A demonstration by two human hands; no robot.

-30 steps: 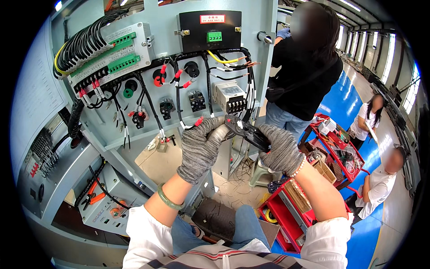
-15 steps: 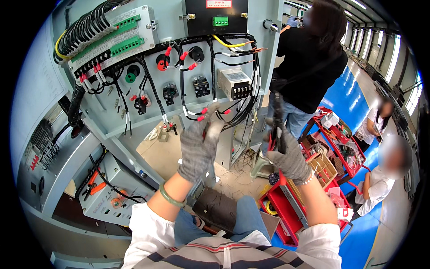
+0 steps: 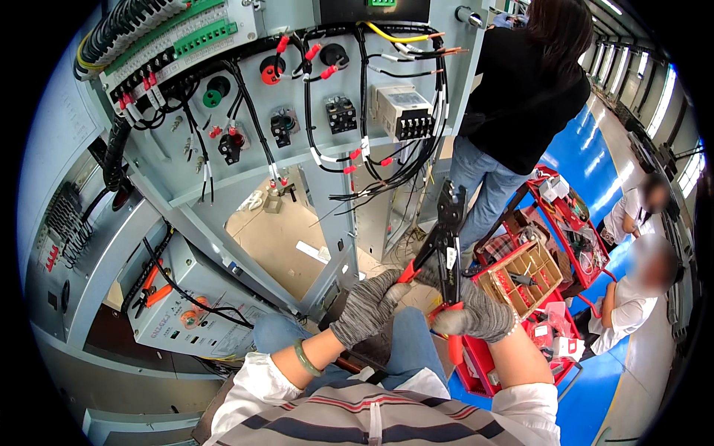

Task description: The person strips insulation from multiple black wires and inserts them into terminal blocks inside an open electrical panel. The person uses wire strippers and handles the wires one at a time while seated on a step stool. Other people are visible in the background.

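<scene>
Both gloved hands sit low over the person's lap, close together, with the crimping pliers [image 3: 446, 249] between them. The right hand [image 3: 468, 312] is clamped around the red handles near their lower end; one handle tip pokes out below the fist. The left hand [image 3: 368, 306] lies just beside it, to the left and a touch lower, its fingertips touching the other red handle where it angles out toward that side. So the tool is shared, but the right hand carries it and is the nearer one to its weight.

The pliers stand nearly upright: the long axis runs from the handles at the hands straight up and away, the black head pointing at the bundle of loose black wires [image 3: 387, 175] hanging from the grey control panel [image 3: 312, 89]. Those wire ends with red sleeves lie above and slightly left of the hands, well apart from the tool's head. Whether the head is parted or pressed together I cannot tell from here.

To the right of the right hand, lower down, stands a red cart [image 3: 547, 279] with a parts tray.
</scene>
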